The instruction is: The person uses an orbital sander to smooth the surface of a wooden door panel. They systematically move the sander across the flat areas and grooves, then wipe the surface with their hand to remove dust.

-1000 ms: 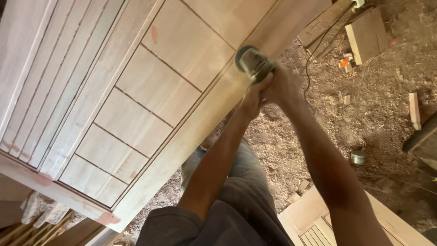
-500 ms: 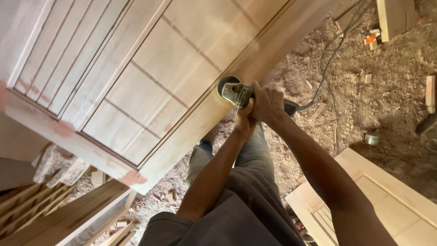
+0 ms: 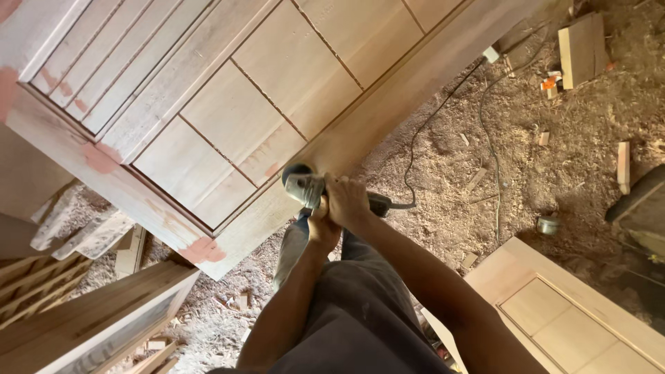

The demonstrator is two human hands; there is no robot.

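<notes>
While both hands (image 3: 336, 208) grip the grinder (image 3: 305, 185), arms reach forward.

Pale tan door (image 3: 228, 118), pink filler patches (image 3: 202, 249); grey sander (image 3: 305, 188).

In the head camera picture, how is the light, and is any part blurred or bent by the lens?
Head view: warm daylight, soft shadows, no hard glare on the wooden door. The sander and both hands, left hand and right hand, are fairly sharp. The person's near arms and dark clothing at the bottom edge look softer. Straight door edges bow slightly, a wide-lens effect. The sawdust floor is evenly lit.
</notes>
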